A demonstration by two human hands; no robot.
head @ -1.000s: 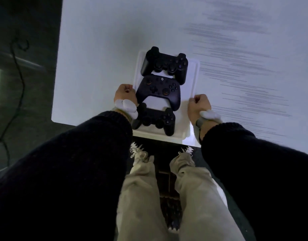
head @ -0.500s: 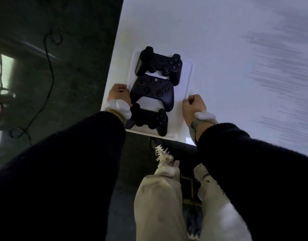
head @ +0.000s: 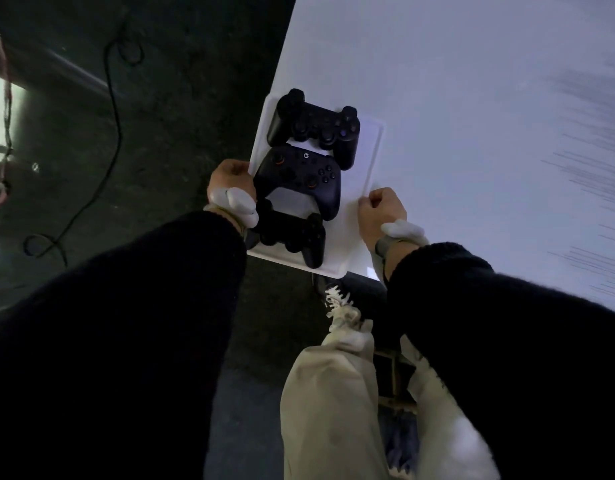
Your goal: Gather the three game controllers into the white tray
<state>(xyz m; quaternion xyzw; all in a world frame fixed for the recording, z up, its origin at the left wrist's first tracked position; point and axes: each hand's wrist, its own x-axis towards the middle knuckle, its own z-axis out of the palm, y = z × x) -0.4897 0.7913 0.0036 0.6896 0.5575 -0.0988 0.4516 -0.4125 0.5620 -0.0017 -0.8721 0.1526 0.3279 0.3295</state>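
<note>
The white tray (head: 372, 157) holds three dark game controllers in a row. The far black controller (head: 314, 128) lies at the tray's back. A dark one with orange stick rings (head: 299, 180) sits in the middle. The near black controller (head: 294, 237) rests by the tray's front rim. My left hand (head: 230, 183) is shut on the tray's left rim. My right hand (head: 382, 211) is shut on its right rim. The tray's left and front edges hang past the corner of the white table (head: 472, 116).
Dark floor (head: 160, 116) lies left of the table, with a black cable (head: 112, 109) looping across it. My beige trouser legs and a laced shoe (head: 337, 299) show below the tray. The table stretches far and right.
The tray, gripped at both sides, has shifted left toward and over the table's left edge. My view has swung, and my legs have stepped to the right.
</note>
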